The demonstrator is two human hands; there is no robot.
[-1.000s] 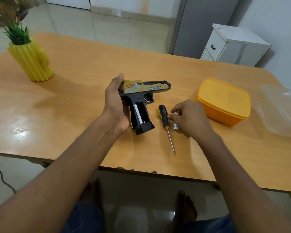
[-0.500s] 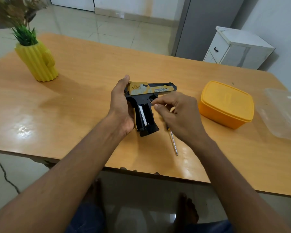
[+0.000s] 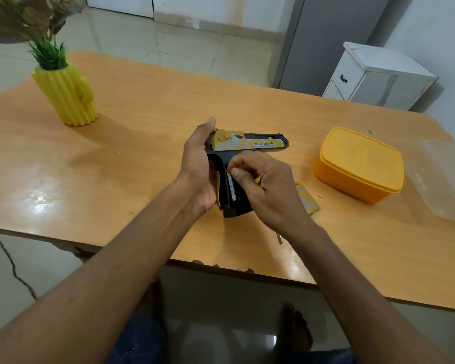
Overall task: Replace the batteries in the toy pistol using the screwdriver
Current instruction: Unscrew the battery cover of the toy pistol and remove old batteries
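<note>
Left hand (image 3: 197,169) grips pistol (image 3: 247,145) rear; right hand (image 3: 263,187) fingers pinch battery (image 3: 231,186) into grip. Light, rigid plastic, probably; small cell likely slippery.

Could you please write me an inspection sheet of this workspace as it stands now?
Surface: wooden table, glossy, chipped along the near edge.
Job's things: toy pistol with its grip compartment open and a battery in it; grip cover lying loose on the table; screwdriver mostly hidden under the right forearm.
Clutter: yellow cactus pot, orange lidded box, clear plastic lid.
Grippers: left hand grips the pistol; right hand pinches the battery at the compartment.
Cables: one dark cable on the floor.
Surroundings: tiled floor, white cabinet.
</note>
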